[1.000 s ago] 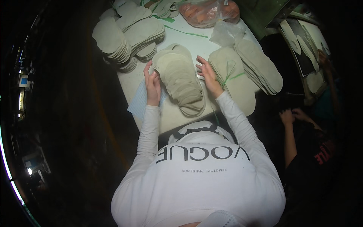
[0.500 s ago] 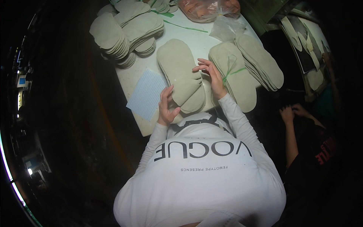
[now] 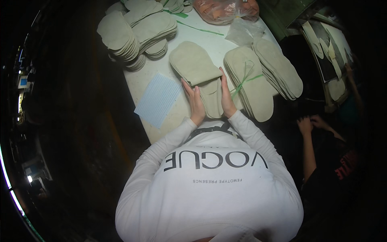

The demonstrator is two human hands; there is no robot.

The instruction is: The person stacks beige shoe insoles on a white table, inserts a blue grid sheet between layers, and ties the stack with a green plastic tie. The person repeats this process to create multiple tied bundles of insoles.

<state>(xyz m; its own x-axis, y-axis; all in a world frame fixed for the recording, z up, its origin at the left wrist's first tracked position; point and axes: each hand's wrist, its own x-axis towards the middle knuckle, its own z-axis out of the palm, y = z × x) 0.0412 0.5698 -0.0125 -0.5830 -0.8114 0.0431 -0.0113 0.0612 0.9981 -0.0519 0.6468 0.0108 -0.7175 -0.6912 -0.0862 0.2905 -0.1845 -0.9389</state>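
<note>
A stack of beige, sole-shaped sheets (image 3: 193, 60) lies on the table in front of me. Across its middle the upper sheets end in a bent edge, and paler sheets show below it on the near side. My left hand (image 3: 195, 104) is along the stack's left side, fingers stretched out, fingertips touching near the bend. Along the right side stands my right hand (image 3: 228, 97), its fingers straight and the palm turned toward the stack. Both hands are open, with the stack between them. The undersides of the sheets are hidden.
Right of the stack lie a bundle tied with green ribbon (image 3: 253, 92) and another sheet pile (image 3: 278, 68). A blue gridded sheet (image 3: 158, 101) is at left, with more piles (image 3: 119, 36) beyond. A plastic bag with orange contents (image 3: 225, 11) sits far back. Another person's hands (image 3: 308, 122) show at right.
My left hand has moved up and right against the stack, and my right hand has come down along its side. The fanned upper sheets now form one bent edge farther up.
</note>
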